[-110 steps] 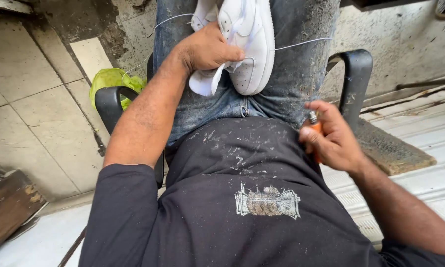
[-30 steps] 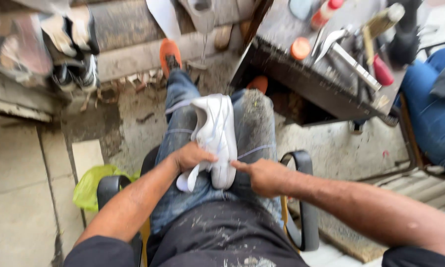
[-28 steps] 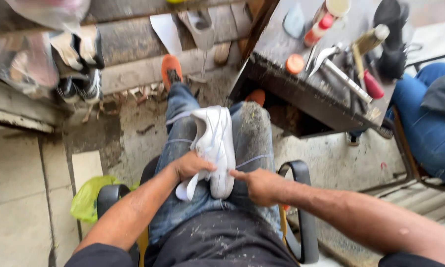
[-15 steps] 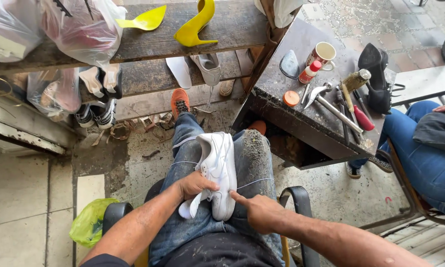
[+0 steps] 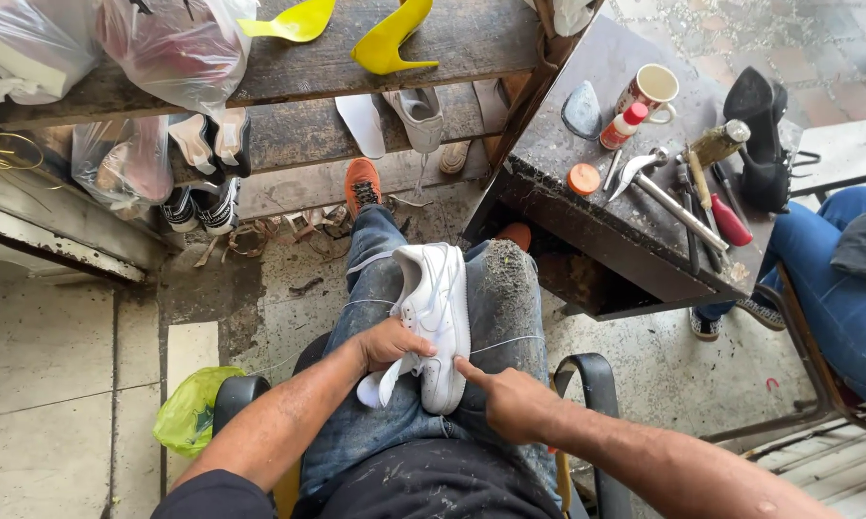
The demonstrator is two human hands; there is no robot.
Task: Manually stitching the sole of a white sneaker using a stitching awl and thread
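White sneaker (image 5: 440, 312) lies across the lap, left hand (image 5: 392, 343) gripping its tongue side, right hand (image 5: 512, 404) loose, forefinger touching its edge, seemingly inspecting.

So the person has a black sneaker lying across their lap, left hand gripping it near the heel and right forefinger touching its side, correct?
Not quite: the sneaker is white, not black, as the head view shows. The rest holds: it lies across the lap, the left hand grips it near the heel and the right hand touches its side with the forefinger.
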